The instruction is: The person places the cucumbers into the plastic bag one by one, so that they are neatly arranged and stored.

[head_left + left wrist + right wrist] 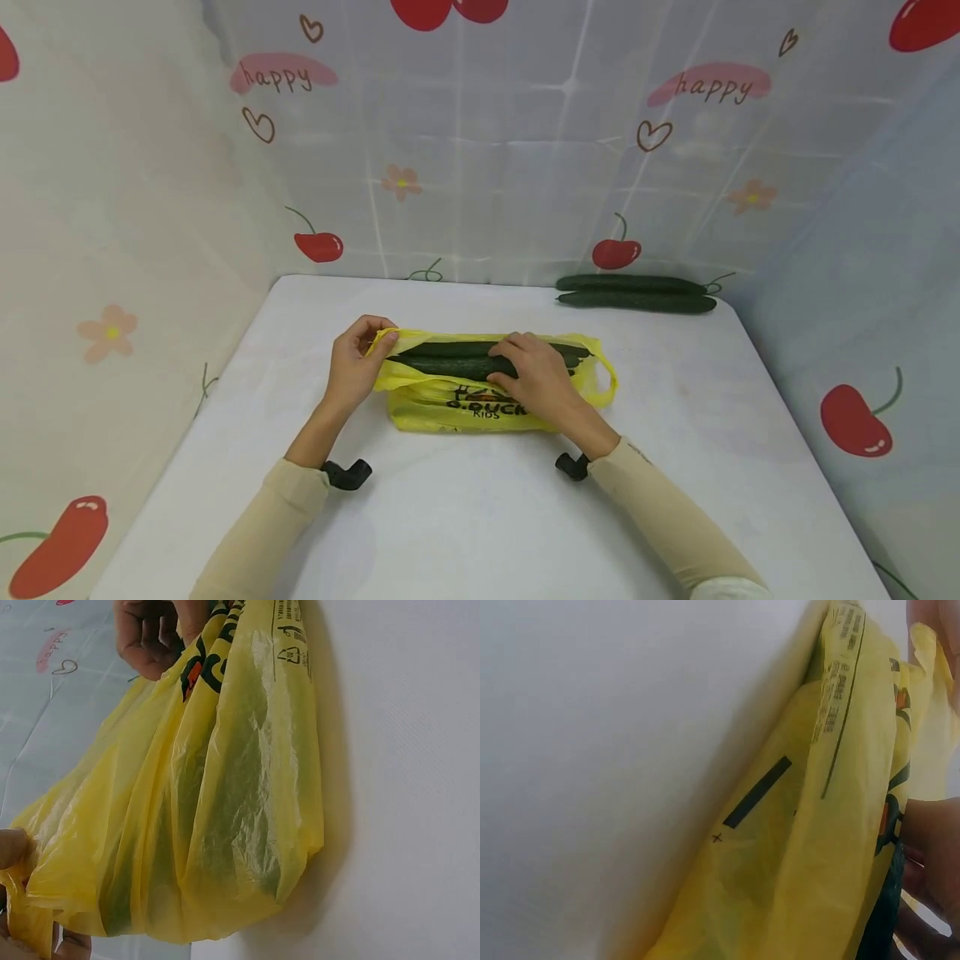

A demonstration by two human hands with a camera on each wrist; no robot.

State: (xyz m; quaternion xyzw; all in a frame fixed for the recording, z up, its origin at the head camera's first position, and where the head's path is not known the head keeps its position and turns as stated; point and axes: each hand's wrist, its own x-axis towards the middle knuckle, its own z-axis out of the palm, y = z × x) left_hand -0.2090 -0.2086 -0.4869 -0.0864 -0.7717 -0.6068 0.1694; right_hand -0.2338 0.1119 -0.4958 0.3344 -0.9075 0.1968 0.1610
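Observation:
A yellow plastic bag [420, 410] with black printing lies lengthwise on the white table, its opening facing up. Dark green cucumbers [442, 367] show through that opening. My left hand [354, 360] pinches the bag's rim at its left end; in the left wrist view, thumb and fingertips [11, 849] hold the yellow film. Over the middle of the opening, my right hand [538, 377] grips a cucumber, thumb on the near side and fingers across the top. The right wrist view shows the bag's side [832, 825], with the right hand [934, 847] partly hidden behind it.
Two more cucumbers [637, 293] lie side by side at the table's back right edge. A printed curtain [487, 167] rises behind the white table [450, 517] and along both sides. Black bent pieces [348, 475] sit by both wrists.

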